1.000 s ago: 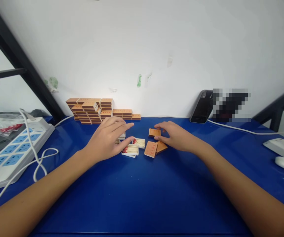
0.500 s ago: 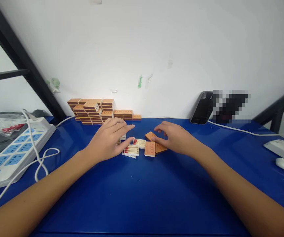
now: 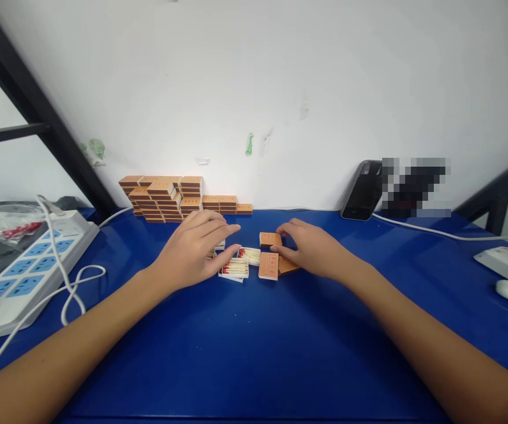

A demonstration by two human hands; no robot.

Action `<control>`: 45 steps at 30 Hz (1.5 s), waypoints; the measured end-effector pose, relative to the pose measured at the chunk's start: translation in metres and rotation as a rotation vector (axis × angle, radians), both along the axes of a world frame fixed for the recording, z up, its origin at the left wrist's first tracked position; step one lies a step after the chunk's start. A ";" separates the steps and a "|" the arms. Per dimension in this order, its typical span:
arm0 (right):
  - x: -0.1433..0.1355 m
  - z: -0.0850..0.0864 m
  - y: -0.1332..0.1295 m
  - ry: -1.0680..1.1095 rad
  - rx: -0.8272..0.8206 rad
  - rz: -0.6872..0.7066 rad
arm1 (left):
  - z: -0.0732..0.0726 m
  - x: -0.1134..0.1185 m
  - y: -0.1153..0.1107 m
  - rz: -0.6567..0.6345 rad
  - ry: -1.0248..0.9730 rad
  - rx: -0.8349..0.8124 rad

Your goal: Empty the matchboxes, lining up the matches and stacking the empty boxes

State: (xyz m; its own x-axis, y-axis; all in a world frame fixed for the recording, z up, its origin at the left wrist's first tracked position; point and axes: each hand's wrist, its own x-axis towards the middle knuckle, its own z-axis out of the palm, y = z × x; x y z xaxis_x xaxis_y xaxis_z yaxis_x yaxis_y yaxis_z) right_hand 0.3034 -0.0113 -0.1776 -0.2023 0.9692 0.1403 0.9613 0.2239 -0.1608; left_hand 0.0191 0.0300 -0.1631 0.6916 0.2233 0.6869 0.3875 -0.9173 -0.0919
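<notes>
The right hand's fingers, slightly parted, curl beside the far matchbox cover (image 3: 270, 239). The left hand's spread fingers reach over open matchboxes (image 3: 235, 268).

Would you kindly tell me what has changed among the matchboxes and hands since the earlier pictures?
The rear loose matchbox has shifted slightly left, after being swung askew and straightened again. The front loose matchbox has turned from a slant to nearly square. The right hand is at the rear one; whether it grips is unclear. The left hand, match trays and stacked matchboxes stayed as they were.
</notes>
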 end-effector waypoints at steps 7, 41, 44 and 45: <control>0.008 0.003 0.003 0.054 -0.038 0.028 | 0.000 0.000 0.000 0.005 0.017 0.012; -0.057 0.014 -0.033 1.200 -0.261 0.143 | -0.003 0.005 -0.007 -0.022 -0.087 -0.092; -0.053 0.014 -0.030 1.174 -0.213 0.068 | -0.004 0.005 -0.006 -0.002 -0.056 -0.093; -0.051 0.015 -0.029 1.172 -0.193 0.045 | -0.004 0.004 -0.006 0.009 -0.059 -0.103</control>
